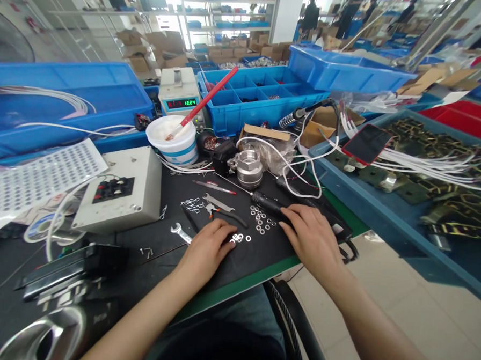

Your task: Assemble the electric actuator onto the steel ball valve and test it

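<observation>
My left hand [208,251] rests on the black mat, its thumb and forefinger apart beside a small cluster of metal washers [237,237]. More washers [260,220] lie scattered between my two hands. The fingers of my right hand [312,235] are curled over the rear end of a black electric screwdriver [266,202], whose long thin shaft points away to the left. My right palm hides the back of that tool. Pliers [226,213], a flat wrench [219,202], a second wrench [180,231] and wire clips [192,205] lie beyond my left hand.
A metal fitting [249,170], a white tub [173,141] with a red-handled brush and a grey box [123,190] stand behind. A blue tray [402,237] of metal parts flanks the right side. A shiny metal part [61,329] sits at lower left.
</observation>
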`<control>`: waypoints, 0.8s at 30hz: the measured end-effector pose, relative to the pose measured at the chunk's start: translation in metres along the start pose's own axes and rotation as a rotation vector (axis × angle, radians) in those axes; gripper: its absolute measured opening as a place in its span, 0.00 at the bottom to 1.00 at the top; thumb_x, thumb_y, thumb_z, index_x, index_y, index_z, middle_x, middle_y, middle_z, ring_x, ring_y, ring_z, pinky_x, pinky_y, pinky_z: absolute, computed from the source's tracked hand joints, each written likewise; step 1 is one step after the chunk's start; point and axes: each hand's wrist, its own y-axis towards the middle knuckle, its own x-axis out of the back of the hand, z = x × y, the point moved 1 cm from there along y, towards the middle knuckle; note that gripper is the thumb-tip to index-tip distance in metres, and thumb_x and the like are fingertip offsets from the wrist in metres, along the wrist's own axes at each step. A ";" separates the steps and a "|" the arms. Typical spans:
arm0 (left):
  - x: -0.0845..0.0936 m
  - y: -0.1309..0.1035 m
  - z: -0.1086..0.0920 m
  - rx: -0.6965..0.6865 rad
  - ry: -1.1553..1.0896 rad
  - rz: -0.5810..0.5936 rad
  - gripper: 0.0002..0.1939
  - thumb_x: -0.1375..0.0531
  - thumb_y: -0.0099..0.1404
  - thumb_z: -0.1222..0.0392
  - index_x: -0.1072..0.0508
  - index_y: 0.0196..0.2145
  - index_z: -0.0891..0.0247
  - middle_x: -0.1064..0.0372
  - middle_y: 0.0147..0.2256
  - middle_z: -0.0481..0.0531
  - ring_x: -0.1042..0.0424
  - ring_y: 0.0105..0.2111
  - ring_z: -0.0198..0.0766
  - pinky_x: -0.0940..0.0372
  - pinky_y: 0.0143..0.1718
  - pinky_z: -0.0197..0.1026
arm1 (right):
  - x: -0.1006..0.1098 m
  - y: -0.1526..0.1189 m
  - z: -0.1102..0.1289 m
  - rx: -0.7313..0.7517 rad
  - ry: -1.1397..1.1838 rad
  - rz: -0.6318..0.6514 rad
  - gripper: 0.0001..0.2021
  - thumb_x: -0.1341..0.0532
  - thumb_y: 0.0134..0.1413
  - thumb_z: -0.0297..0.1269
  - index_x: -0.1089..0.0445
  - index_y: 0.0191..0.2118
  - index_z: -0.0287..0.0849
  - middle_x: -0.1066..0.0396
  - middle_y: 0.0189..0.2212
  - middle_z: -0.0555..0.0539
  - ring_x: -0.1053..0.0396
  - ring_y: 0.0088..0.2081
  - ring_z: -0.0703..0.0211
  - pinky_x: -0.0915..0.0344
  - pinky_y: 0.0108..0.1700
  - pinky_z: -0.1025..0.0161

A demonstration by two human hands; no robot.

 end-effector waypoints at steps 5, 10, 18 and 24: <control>0.007 0.013 -0.004 0.084 0.015 0.146 0.09 0.42 0.62 0.64 0.28 0.41 0.64 0.31 0.38 0.54 0.30 0.39 0.42 0.34 0.43 0.43 | -0.015 0.007 0.038 0.082 0.278 0.222 0.05 0.43 0.59 0.29 0.30 0.39 0.38 0.31 0.35 0.43 0.35 0.38 0.53 0.34 0.42 0.57; 0.006 0.023 -0.003 0.083 -0.006 0.162 0.04 0.43 0.61 0.67 0.28 0.34 0.63 0.32 0.34 0.52 0.31 0.35 0.42 0.36 0.39 0.43 | -0.031 0.021 0.047 0.012 0.379 0.398 0.03 0.38 0.53 0.26 0.31 0.35 0.38 0.32 0.33 0.45 0.34 0.39 0.53 0.35 0.42 0.57; 0.004 0.015 -0.002 0.118 -0.145 0.055 0.05 0.46 0.62 0.67 0.31 0.34 0.64 0.31 0.34 0.52 0.31 0.36 0.41 0.37 0.41 0.43 | -0.022 0.019 0.044 -0.164 0.610 0.349 0.03 0.44 0.57 0.30 0.33 0.35 0.41 0.29 0.29 0.48 0.31 0.33 0.59 0.33 0.37 0.61; 0.014 -0.011 -0.005 0.284 -0.745 -0.092 0.10 0.46 0.64 0.58 0.29 0.40 0.62 0.30 0.32 0.48 0.31 0.33 0.34 0.35 0.36 0.37 | -0.023 0.008 0.051 -0.579 1.241 0.298 0.14 0.38 0.51 0.44 0.28 0.39 0.40 0.25 0.29 0.47 0.28 0.30 0.59 0.29 0.33 0.61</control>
